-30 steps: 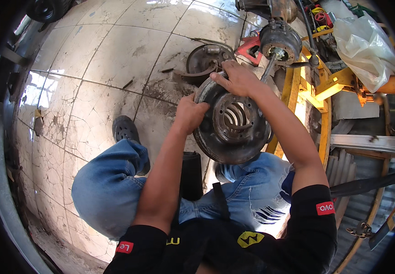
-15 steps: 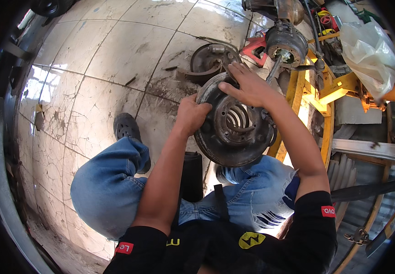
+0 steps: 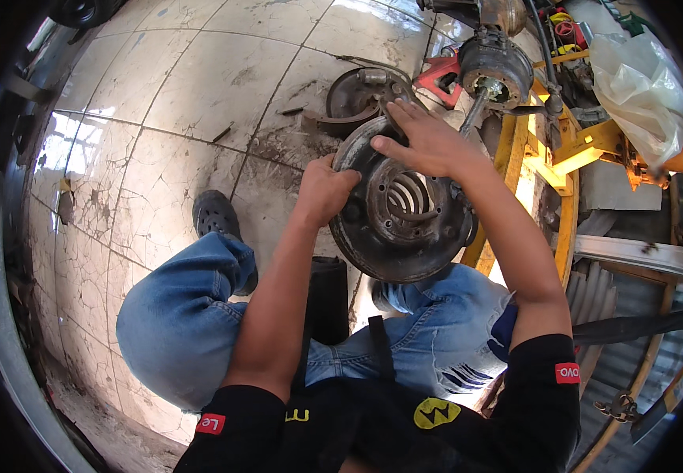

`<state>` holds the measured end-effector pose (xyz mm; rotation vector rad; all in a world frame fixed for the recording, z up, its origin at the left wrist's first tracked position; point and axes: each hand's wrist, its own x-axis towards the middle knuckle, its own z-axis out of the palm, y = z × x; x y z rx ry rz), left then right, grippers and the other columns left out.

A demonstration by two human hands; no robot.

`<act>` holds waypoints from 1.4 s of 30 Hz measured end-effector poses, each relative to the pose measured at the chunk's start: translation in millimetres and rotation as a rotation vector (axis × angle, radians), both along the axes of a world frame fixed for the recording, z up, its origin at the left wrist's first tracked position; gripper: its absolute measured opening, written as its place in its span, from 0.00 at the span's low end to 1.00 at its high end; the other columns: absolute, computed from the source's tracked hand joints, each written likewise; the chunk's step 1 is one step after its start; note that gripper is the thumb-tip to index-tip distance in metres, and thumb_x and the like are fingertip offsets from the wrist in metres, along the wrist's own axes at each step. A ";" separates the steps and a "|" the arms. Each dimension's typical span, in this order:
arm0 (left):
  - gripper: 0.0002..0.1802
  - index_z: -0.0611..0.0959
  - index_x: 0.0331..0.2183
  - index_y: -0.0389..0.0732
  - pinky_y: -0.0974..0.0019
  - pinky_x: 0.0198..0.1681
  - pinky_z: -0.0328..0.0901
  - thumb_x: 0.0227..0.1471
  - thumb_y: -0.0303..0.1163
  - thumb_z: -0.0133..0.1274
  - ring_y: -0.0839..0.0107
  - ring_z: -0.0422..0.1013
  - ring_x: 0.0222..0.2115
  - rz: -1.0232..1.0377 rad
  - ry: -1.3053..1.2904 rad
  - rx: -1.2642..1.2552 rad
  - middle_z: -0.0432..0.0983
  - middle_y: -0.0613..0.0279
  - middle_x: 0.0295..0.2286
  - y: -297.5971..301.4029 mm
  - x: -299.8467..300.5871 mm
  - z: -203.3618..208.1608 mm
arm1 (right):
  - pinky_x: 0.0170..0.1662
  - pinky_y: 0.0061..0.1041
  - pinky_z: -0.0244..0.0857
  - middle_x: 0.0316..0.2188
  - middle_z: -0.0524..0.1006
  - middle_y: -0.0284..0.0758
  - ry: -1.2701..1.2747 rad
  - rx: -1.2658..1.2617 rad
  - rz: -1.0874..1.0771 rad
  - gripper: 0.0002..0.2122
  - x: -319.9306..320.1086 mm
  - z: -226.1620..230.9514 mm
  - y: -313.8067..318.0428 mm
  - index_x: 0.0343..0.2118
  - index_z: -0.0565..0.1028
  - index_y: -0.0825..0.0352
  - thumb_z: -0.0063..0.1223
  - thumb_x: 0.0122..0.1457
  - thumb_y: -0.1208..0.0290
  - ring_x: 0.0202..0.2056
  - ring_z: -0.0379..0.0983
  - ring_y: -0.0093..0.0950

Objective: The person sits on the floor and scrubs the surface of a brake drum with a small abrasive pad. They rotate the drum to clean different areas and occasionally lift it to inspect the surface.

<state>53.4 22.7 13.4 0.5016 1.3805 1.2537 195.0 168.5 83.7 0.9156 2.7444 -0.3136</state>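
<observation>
A round, dark brake backing plate [image 3: 436, 247] with a large centre hole and smaller bolt holes is held tilted above my knees. Curved bands of light and dark show through the hole. My left hand [image 3: 328, 189] grips the plate's left rim, thumb on the face and fingers behind it. Across the upper part lies my right hand [image 3: 427, 142], its fingers stretched out and its thumb spread to the left. Just beyond the plate, a second dark round brake plate [image 3: 348, 92] rests on the tiled floor, with a curved brake shoe [image 3: 343, 124] beside it.
A greasy axle hub [image 3: 496, 67] with a shaft sticking out stands at the far right, near a red stand [image 3: 438, 80]. Yellow metal framing [image 3: 509, 158] runs along my right. A clear plastic bag [image 3: 641, 91] hangs beyond it. A black cylinder [image 3: 327, 296] stands between my legs.
The backing plate and both hands have shifted very slightly to the left in view. The left hand keeps its grip on the rim, and the right hand still lies flat on the upper part.
</observation>
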 end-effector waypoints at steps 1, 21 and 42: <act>0.21 0.79 0.41 0.28 0.65 0.35 0.68 0.43 0.27 0.55 0.68 0.74 0.28 -0.024 0.045 0.005 0.79 0.53 0.30 3.3 0.5 0.8 | 0.65 0.39 0.46 0.61 0.58 0.54 -0.013 0.059 0.007 0.43 -2.8 -5.9 3.1 0.60 0.57 0.77 0.31 0.60 0.35 0.64 0.52 0.46; 0.20 0.80 0.40 0.29 0.65 0.36 0.68 0.42 0.28 0.55 0.69 0.75 0.29 -0.050 0.229 -0.014 0.80 0.54 0.31 5.6 5.3 -3.2 | 0.55 0.39 0.59 0.46 0.74 0.54 -0.002 -0.312 -0.251 0.43 -16.9 42.2 4.3 0.52 0.72 0.71 0.18 0.60 0.32 0.51 0.68 0.49; 0.17 0.80 0.38 0.29 0.66 0.34 0.68 0.43 0.26 0.55 0.70 0.75 0.27 -0.036 0.241 0.062 0.79 0.56 0.29 3.6 1.8 -7.8 | 0.64 0.35 0.49 0.59 0.63 0.49 -0.116 -0.340 -0.159 0.36 -39.3 38.4 -1.0 0.58 0.67 0.65 0.18 0.64 0.39 0.61 0.57 0.47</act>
